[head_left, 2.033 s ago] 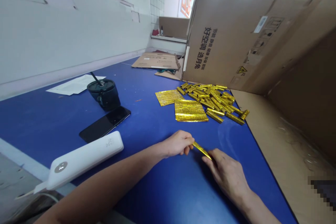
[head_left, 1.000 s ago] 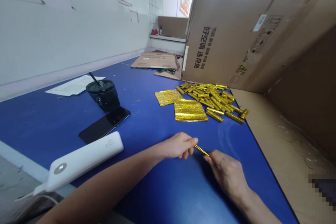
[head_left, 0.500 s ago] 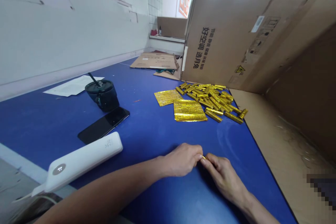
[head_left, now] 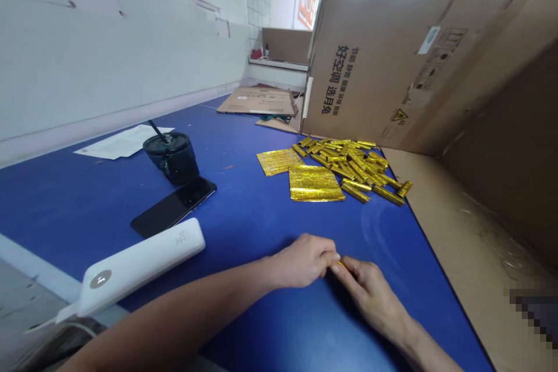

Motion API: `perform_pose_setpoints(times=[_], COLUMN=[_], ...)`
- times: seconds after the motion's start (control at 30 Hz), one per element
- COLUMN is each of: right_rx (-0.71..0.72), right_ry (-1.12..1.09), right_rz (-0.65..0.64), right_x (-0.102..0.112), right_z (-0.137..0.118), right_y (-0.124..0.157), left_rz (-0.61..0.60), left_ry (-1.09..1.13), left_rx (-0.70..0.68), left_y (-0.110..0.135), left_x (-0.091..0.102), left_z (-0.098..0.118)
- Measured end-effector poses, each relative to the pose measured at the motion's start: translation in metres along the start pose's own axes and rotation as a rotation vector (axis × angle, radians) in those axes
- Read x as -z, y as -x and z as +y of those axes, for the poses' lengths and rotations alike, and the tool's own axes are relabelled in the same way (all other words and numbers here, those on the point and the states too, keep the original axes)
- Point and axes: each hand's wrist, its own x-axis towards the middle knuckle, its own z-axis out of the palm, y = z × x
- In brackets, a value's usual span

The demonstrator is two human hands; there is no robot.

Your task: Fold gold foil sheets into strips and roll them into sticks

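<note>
Foil roll [head_left: 342, 265] between left hand [head_left: 303, 261] and right hand [head_left: 370, 296].

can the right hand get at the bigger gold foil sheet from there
Probably yes: only blue tabletop lies between the right hand and the larger gold foil sheet. Its fingers are on a small gold foil stick, though, so it would likely have to let go first.

The left hand [head_left: 303, 261] curls nearly closed at the end of a bare forearm [head_left: 187, 302] reaching in from the lower left. The right hand [head_left: 370, 296] angles up from the lower right, its fingers [head_left: 353, 270] stretched toward the left hand and almost touching it. Where they meet, the exact pinch is hard to make out.
</note>
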Motion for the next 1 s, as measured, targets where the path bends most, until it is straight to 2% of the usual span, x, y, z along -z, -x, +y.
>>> perform_pose_setpoints(times=[0.17, 0.23, 0.27, 0.37, 0.43, 0.5, 0.7, 1.0], right_rx=[-0.078, -0.096, -0.105, -0.144, -0.162, -0.155, -0.075, -0.018], right_ry=[-0.168, -0.172, -0.167, -0.176, -0.206, -0.237, -0.266, -0.144], right_rz=[-0.058, -0.023, 0.007, 0.098, 0.13, 0.129, 0.039, 0.058], right_x=[0.008, 0.011, 0.012, 0.013, 0.013, 0.013, 0.008, 0.008], right_z=[0.002, 0.007, 0.011, 0.019, 0.021, 0.019, 0.009, 0.007], right_y=[0.0, -0.002, -0.003, -0.006, -0.006, -0.005, -0.001, 0.0], left_rz=[0.148, 0.249, 0.35, 0.428, 0.406, 0.364, 0.232, 0.121], left_ry=[-0.02, -0.001, 0.009, 0.02, 0.022, 0.024, -0.004, -0.023], left_rx=[-0.044, -0.018, 0.012, 0.055, 0.059, 0.058, 0.019, 0.045], left_y=[-0.005, -0.009, -0.011, -0.016, -0.017, -0.017, -0.01, -0.011], left_x=[0.014, 0.028, 0.036, 0.053, 0.053, 0.046, 0.02, 0.025], left_z=[-0.006, -0.012, -0.016, -0.027, -0.031, -0.03, -0.017, -0.014])
